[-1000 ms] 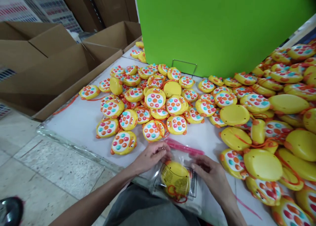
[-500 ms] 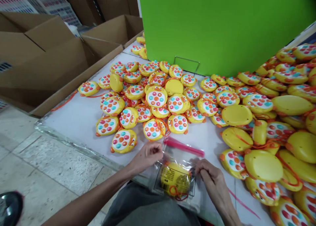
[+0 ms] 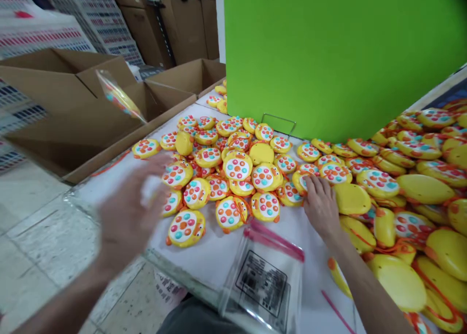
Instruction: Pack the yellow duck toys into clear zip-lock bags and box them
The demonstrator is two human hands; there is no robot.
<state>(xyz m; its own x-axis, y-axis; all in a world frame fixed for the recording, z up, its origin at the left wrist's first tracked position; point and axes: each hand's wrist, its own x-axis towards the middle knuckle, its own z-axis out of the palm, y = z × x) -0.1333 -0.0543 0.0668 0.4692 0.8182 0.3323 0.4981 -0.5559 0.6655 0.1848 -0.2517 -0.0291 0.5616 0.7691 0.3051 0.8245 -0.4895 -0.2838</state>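
Observation:
My left hand (image 3: 129, 210), smeared by motion, is over the table's left edge with its thumb and fingers apart. Beyond it, a bagged duck toy (image 3: 122, 98) is in the air before the open carton. My right hand (image 3: 321, 200) has its fingers curled over the edge of a yellow duck toy (image 3: 301, 181) with coloured buttons. Around it lie many like toys, some button side up, some showing plain yellow backs (image 3: 352, 199). Close to my lap lies a flat clear zip bag (image 3: 260, 280) with a pink top strip and black print; no toy shows inside.
Open cardboard cartons (image 3: 47, 115) stand along the table's left side. A large green panel (image 3: 328, 57) rises at the back behind a thin wire stand (image 3: 279, 122). A pink strip (image 3: 337, 312) lies at the front right. Stacked crates (image 3: 105, 20) stand at the far left.
The bagged toy has left my hands and is up at the left, by the carton. My left hand has swung left; my right hand has moved forward onto a toy. The view has shifted.

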